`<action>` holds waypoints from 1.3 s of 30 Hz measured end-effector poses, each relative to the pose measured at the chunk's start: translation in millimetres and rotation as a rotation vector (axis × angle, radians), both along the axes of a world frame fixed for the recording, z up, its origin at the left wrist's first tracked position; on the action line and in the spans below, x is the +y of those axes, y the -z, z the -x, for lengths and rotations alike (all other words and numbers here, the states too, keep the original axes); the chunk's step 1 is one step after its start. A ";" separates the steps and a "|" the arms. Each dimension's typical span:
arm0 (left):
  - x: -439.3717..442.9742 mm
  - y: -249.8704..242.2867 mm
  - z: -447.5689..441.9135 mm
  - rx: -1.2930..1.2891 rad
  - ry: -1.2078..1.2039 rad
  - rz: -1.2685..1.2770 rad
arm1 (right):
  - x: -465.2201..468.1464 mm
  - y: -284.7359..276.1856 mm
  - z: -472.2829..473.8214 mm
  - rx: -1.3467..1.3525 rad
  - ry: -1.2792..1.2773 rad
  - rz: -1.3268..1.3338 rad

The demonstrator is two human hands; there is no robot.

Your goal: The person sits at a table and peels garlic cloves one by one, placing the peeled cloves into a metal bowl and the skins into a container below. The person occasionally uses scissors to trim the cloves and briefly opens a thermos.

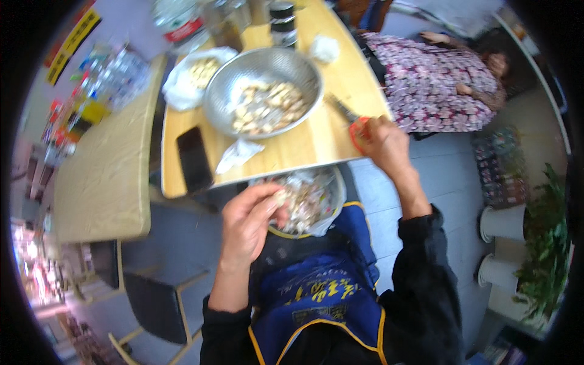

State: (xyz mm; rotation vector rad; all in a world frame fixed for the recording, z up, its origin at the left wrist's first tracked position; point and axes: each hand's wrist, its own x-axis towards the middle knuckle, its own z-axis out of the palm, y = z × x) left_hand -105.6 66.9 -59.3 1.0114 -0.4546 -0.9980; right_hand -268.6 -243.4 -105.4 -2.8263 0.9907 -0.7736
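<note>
My left hand (248, 219) pinches a small pale garlic clove (280, 197) between thumb and fingertips, above a lined waste bin (337, 200) full of peelings. At the table's right front edge, my right hand (388, 143) has its fingers at the orange handle of what look like scissors (359, 132). Their dark blades point to the far left on the tabletop; blur and the hand hide part of the grip. A perforated metal colander (292, 64) holds many cloves, some with brownish skin. Behind its left side, a white plastic bag (175, 91) holds pale peeled cloves (204, 72).
On the wooden table (310, 148) lie a black phone (195, 159), a crumpled tissue (239, 154) and a white lump (325, 49). Jars (283, 25) and a large bottle (180, 23) stand behind. A person in a floral garment (438, 86) sits at right. A second table (105, 164) stands left.
</note>
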 end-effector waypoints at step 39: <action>7.6 20.8 13.3 -0.013 -0.020 -0.007 | 190.3 -12.4 44.0 -0.268 -0.429 -0.780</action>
